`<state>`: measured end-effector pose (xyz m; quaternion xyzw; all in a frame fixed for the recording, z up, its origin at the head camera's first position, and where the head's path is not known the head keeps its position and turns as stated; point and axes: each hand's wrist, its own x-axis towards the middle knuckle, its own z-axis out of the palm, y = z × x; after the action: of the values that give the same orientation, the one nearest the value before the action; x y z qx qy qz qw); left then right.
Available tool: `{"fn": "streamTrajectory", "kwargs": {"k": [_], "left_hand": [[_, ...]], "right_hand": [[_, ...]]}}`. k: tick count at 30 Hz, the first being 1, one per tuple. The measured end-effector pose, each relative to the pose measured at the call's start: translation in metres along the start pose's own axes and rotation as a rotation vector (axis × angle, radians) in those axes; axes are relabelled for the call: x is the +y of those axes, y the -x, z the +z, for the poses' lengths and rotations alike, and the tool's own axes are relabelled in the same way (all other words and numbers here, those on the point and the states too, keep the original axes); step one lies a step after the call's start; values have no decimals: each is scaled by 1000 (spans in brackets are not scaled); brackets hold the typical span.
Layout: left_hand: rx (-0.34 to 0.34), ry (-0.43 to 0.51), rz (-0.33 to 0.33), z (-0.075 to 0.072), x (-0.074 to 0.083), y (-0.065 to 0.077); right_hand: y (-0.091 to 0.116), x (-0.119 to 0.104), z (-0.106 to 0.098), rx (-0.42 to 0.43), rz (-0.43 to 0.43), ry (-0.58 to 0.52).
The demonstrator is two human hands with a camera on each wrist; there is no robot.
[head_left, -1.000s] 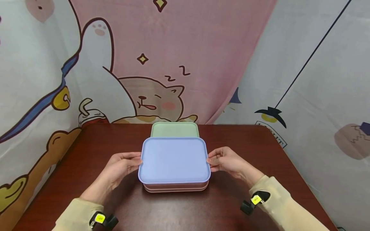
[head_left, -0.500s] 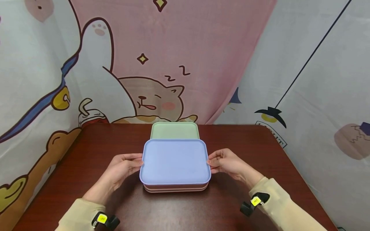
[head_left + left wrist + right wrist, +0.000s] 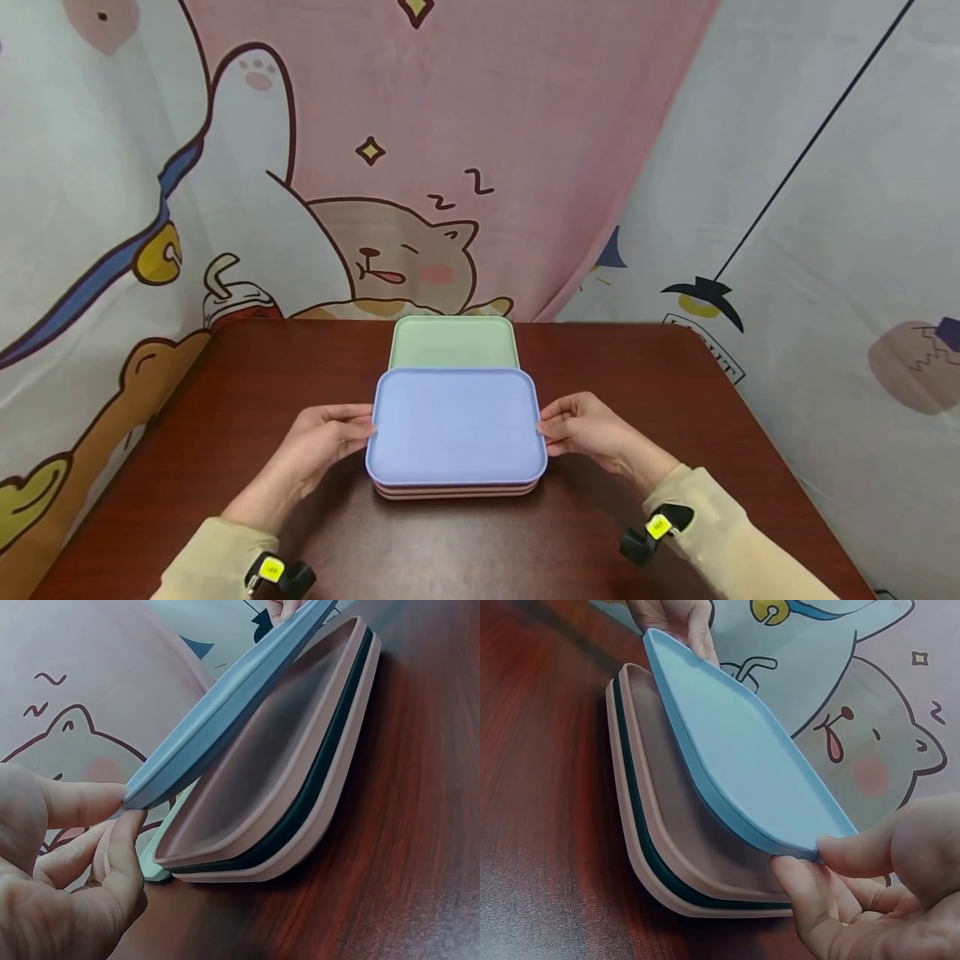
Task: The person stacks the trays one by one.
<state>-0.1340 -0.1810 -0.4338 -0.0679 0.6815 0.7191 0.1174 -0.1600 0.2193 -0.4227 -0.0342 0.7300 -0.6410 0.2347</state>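
A blue rectangular tray (image 3: 457,427) is pinched at its two short sides. My left hand (image 3: 321,442) grips its left edge between thumb and fingers, and my right hand (image 3: 588,433) grips the right edge likewise. Beneath it lies a stack of pink trays (image 3: 456,492). In the left wrist view a dark green layer (image 3: 300,814) shows between the pink tray (image 3: 281,799) and another pink one below. Both wrist views show the blue tray tilted and apart from the stack along the near side. Behind stands a light green tray (image 3: 453,343), its near part hidden.
The stack sits on a dark reddish-brown wooden table (image 3: 465,550). A printed cloth (image 3: 555,125) with cartoon animals hangs behind the table and along its sides.
Both hands have brought the blue tray slightly toward me and down over the pink stack. More of the light green tray shows behind it, and less of the pink rims in front.
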Motion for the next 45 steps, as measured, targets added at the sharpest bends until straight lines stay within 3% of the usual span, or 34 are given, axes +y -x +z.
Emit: {"fn": "streamTrajectory", "kwargs": {"k": [35,45], "left_hand": [[54,-35,-22,2,-23,-10],[52,-60,-9,4,-23,-11]], "right_hand": [[-8,12,6,30,28,59],[-9,13,4,43,33,65]]}}
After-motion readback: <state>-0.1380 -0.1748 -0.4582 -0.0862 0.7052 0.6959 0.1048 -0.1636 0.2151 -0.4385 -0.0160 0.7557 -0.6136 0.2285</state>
